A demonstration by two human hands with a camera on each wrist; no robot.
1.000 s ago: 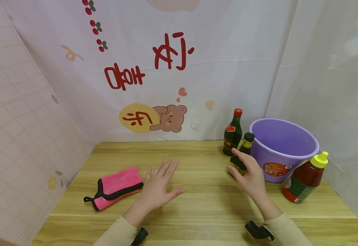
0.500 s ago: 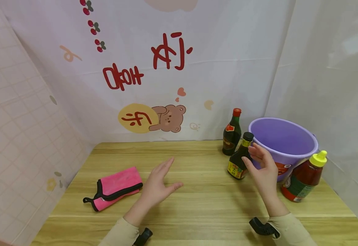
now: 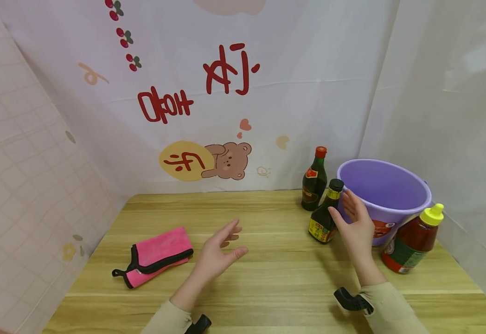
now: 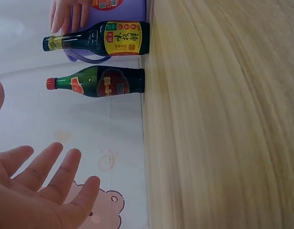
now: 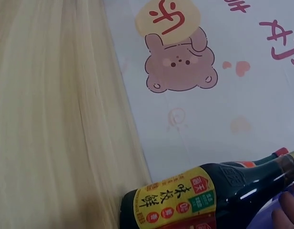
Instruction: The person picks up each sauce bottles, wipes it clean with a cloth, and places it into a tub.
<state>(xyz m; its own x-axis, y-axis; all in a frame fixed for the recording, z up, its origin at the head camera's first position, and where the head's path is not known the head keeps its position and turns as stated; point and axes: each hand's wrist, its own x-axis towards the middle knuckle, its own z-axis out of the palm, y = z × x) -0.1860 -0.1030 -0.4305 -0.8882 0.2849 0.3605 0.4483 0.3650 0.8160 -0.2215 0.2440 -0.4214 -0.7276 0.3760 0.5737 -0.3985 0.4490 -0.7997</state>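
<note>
My right hand (image 3: 356, 227) is just right of a dark sauce bottle (image 3: 323, 225) with a black cap and yellow label. Its thumb and fingers are spread beside the bottle; whether they touch it I cannot tell. In the right wrist view, fingertips (image 5: 286, 212) show near the bottle's neck. My left hand (image 3: 218, 255) hovers over the middle of the table, fingers loosely bent and thumb apart, holding nothing. A green bottle with a red cap (image 3: 315, 185) stands upright just behind the black-capped one. A purple bucket (image 3: 385, 183) is behind my right hand.
A squeeze bottle of red sauce with a yellow cap (image 3: 412, 243) stands at the right, in front of the bucket. On the left lies a folded pink cloth with black edging (image 3: 163, 250). A printed white sheet (image 3: 293, 106) hangs behind the wooden table (image 3: 268, 297).
My right hand has moved right, from in front of the black-capped bottle to beside it. My left hand has turned from palm down to more sideways, its fingers now bending slightly.
</note>
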